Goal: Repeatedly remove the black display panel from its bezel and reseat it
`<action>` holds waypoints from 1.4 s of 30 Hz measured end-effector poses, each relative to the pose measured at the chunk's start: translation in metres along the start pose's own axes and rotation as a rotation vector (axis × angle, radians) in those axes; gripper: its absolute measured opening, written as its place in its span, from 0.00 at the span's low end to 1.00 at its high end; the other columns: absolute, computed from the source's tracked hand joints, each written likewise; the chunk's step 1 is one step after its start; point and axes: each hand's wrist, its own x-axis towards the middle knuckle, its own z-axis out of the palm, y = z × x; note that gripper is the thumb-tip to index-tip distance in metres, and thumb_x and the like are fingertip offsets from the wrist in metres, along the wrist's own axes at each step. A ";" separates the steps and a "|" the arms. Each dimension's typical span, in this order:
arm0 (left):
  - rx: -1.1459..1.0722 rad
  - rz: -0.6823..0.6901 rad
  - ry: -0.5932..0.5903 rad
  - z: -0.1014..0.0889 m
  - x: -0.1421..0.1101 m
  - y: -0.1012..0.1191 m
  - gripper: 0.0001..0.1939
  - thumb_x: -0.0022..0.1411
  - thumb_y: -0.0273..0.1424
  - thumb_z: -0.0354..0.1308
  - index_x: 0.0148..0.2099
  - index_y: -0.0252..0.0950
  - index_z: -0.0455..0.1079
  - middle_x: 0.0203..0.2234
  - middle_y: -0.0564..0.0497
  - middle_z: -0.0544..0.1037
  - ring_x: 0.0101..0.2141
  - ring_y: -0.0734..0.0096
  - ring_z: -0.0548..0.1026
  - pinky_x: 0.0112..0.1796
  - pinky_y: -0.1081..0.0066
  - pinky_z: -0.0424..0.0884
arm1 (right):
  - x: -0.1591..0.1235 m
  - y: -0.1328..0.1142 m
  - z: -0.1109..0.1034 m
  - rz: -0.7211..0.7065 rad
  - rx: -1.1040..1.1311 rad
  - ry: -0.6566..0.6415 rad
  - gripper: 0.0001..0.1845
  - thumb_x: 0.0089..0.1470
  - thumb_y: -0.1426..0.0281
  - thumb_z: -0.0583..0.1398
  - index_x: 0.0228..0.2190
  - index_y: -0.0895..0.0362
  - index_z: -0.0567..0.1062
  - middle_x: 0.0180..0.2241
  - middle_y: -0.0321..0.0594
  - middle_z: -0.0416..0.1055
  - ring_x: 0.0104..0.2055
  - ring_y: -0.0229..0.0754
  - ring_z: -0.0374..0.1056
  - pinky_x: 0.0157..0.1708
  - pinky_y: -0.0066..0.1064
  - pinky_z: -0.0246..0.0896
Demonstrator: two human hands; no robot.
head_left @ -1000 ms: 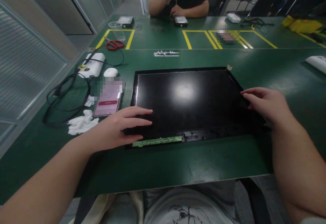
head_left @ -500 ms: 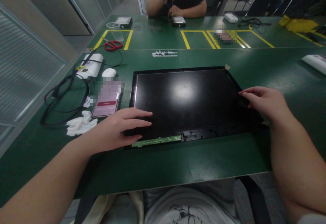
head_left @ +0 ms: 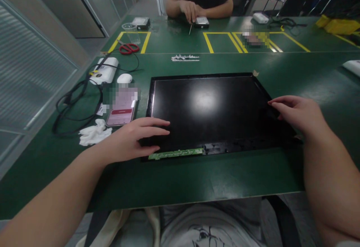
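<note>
A black LCD panel (head_left: 180, 119) lies flat on the green table, light glaring off its middle. Along its near edge, at the left, runs a narrow green circuit board (head_left: 176, 153). My left hand (head_left: 140, 136) rests over the panel's near left corner, fingers spread and thumb close to the circuit board. At the right edge of the panel, the thumb and forefinger of my right hand (head_left: 295, 112) are pinched together on its black border. Whether a smaller piece sits between those fingertips is hidden. A pale tab (head_left: 255, 73) sticks up at the far right corner.
Left of the panel are a phone (head_left: 122, 110), a crumpled white tissue (head_left: 95, 132), a mouse-like white object (head_left: 124, 78), a white power bank-like box (head_left: 104, 71), black cables and red scissors (head_left: 129, 48). Beyond lie white scraps (head_left: 185, 57). A person opposite works at a hard drive (head_left: 201, 22).
My hands keep nearly the same places on the panel, while the whole view has shifted slightly. Across the table, the person's raised hand has come down beside the drive with a thin tool.
</note>
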 end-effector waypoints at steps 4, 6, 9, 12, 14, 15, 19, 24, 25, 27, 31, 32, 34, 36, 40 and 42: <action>-0.032 -0.057 0.027 -0.002 0.001 0.005 0.16 0.72 0.32 0.65 0.60 0.41 0.81 0.62 0.41 0.83 0.57 0.54 0.84 0.59 0.58 0.80 | 0.001 0.000 -0.001 0.032 -0.027 -0.010 0.22 0.48 0.54 0.63 0.41 0.50 0.87 0.21 0.37 0.74 0.28 0.49 0.74 0.39 0.44 0.66; -0.003 -0.112 0.099 -0.003 0.002 0.007 0.16 0.74 0.32 0.62 0.61 0.41 0.81 0.62 0.40 0.82 0.59 0.52 0.82 0.61 0.55 0.78 | 0.001 -0.002 -0.002 0.044 -0.040 -0.015 0.22 0.48 0.55 0.63 0.41 0.50 0.87 0.20 0.38 0.74 0.28 0.50 0.75 0.38 0.44 0.66; 0.094 -0.244 0.229 -0.002 0.002 0.007 0.16 0.76 0.34 0.59 0.61 0.40 0.80 0.64 0.39 0.80 0.62 0.47 0.79 0.64 0.47 0.74 | -0.002 -0.006 -0.003 0.053 -0.030 -0.008 0.21 0.48 0.56 0.63 0.40 0.50 0.87 0.19 0.38 0.73 0.28 0.51 0.75 0.35 0.43 0.65; 0.169 -0.360 0.273 -0.001 0.002 0.004 0.17 0.76 0.36 0.58 0.61 0.38 0.79 0.66 0.38 0.78 0.65 0.45 0.76 0.66 0.43 0.70 | -0.005 -0.012 -0.005 0.063 -0.038 0.005 0.19 0.49 0.57 0.63 0.40 0.49 0.86 0.19 0.38 0.72 0.27 0.51 0.74 0.32 0.42 0.64; 0.192 -0.391 0.252 0.000 0.002 0.002 0.19 0.76 0.38 0.57 0.62 0.38 0.78 0.68 0.37 0.76 0.66 0.45 0.75 0.67 0.42 0.69 | -0.007 -0.016 -0.006 0.089 -0.052 -0.001 0.19 0.50 0.58 0.63 0.41 0.49 0.86 0.18 0.38 0.71 0.27 0.51 0.73 0.32 0.41 0.63; 0.198 -0.393 0.234 0.000 0.002 0.001 0.20 0.76 0.38 0.57 0.63 0.38 0.78 0.68 0.37 0.76 0.67 0.45 0.74 0.67 0.42 0.69 | -0.008 -0.018 -0.006 0.104 -0.061 -0.006 0.19 0.50 0.58 0.63 0.42 0.49 0.86 0.18 0.38 0.71 0.28 0.51 0.73 0.33 0.42 0.62; 0.205 -0.365 0.143 0.005 0.001 -0.003 0.23 0.77 0.39 0.55 0.66 0.36 0.77 0.71 0.35 0.74 0.70 0.43 0.71 0.70 0.39 0.65 | -0.008 -0.020 -0.006 0.128 -0.070 -0.010 0.20 0.49 0.58 0.63 0.42 0.49 0.87 0.17 0.38 0.71 0.29 0.53 0.73 0.34 0.43 0.62; 0.251 -0.383 0.032 0.008 0.002 -0.004 0.24 0.77 0.39 0.54 0.66 0.36 0.79 0.70 0.34 0.75 0.72 0.40 0.69 0.71 0.31 0.57 | -0.005 -0.012 -0.004 0.104 -0.022 0.003 0.22 0.47 0.55 0.64 0.42 0.49 0.87 0.18 0.38 0.71 0.28 0.52 0.72 0.33 0.43 0.61; 0.261 -0.392 0.017 0.008 0.003 -0.004 0.24 0.77 0.39 0.53 0.66 0.36 0.79 0.69 0.34 0.76 0.72 0.39 0.69 0.71 0.29 0.56 | -0.004 -0.011 -0.003 0.097 -0.017 0.004 0.23 0.46 0.54 0.63 0.41 0.48 0.87 0.18 0.38 0.71 0.27 0.53 0.72 0.31 0.43 0.61; 0.271 -0.401 0.000 0.007 0.004 -0.003 0.24 0.77 0.38 0.53 0.66 0.35 0.79 0.69 0.34 0.76 0.71 0.39 0.70 0.71 0.27 0.54 | -0.003 -0.009 -0.003 0.093 -0.018 0.005 0.22 0.46 0.53 0.63 0.40 0.48 0.87 0.18 0.38 0.71 0.27 0.54 0.72 0.30 0.43 0.60; 0.270 -0.404 0.012 0.007 0.004 -0.003 0.24 0.76 0.38 0.53 0.65 0.35 0.79 0.68 0.34 0.77 0.71 0.39 0.70 0.70 0.27 0.56 | -0.003 -0.009 -0.004 0.097 -0.025 0.004 0.22 0.47 0.55 0.63 0.41 0.48 0.87 0.18 0.38 0.71 0.30 0.53 0.74 0.33 0.43 0.62; 0.269 -0.403 0.020 0.007 0.004 -0.003 0.24 0.76 0.38 0.54 0.65 0.36 0.80 0.68 0.35 0.78 0.71 0.39 0.70 0.70 0.28 0.57 | -0.003 -0.008 -0.003 0.089 -0.025 0.004 0.21 0.47 0.54 0.63 0.41 0.48 0.87 0.18 0.38 0.71 0.29 0.53 0.74 0.34 0.43 0.62; 0.266 -0.400 0.030 0.008 0.004 -0.003 0.23 0.76 0.38 0.54 0.65 0.37 0.80 0.68 0.36 0.78 0.71 0.40 0.71 0.70 0.28 0.58 | -0.001 -0.005 -0.002 0.065 -0.022 0.008 0.21 0.47 0.54 0.64 0.40 0.48 0.87 0.18 0.38 0.71 0.28 0.53 0.74 0.33 0.44 0.62; 0.263 -0.395 0.033 0.009 0.004 -0.004 0.24 0.76 0.38 0.54 0.65 0.37 0.80 0.68 0.36 0.77 0.71 0.39 0.70 0.69 0.28 0.58 | 0.002 -0.002 -0.001 0.043 -0.013 0.009 0.21 0.45 0.53 0.64 0.38 0.47 0.87 0.20 0.38 0.75 0.26 0.52 0.73 0.33 0.44 0.64; 0.251 -0.379 0.036 0.009 0.004 -0.005 0.24 0.76 0.39 0.54 0.65 0.36 0.80 0.67 0.35 0.78 0.71 0.39 0.70 0.69 0.30 0.60 | 0.005 0.003 -0.001 0.033 0.006 0.010 0.21 0.44 0.53 0.64 0.37 0.47 0.87 0.25 0.39 0.79 0.25 0.50 0.73 0.34 0.45 0.65; 0.245 -0.374 0.042 0.009 0.004 -0.005 0.24 0.76 0.39 0.54 0.65 0.36 0.80 0.67 0.34 0.78 0.70 0.39 0.71 0.69 0.30 0.60 | 0.005 0.003 -0.001 0.039 0.005 0.009 0.20 0.44 0.53 0.65 0.37 0.47 0.87 0.25 0.39 0.79 0.25 0.49 0.73 0.35 0.45 0.66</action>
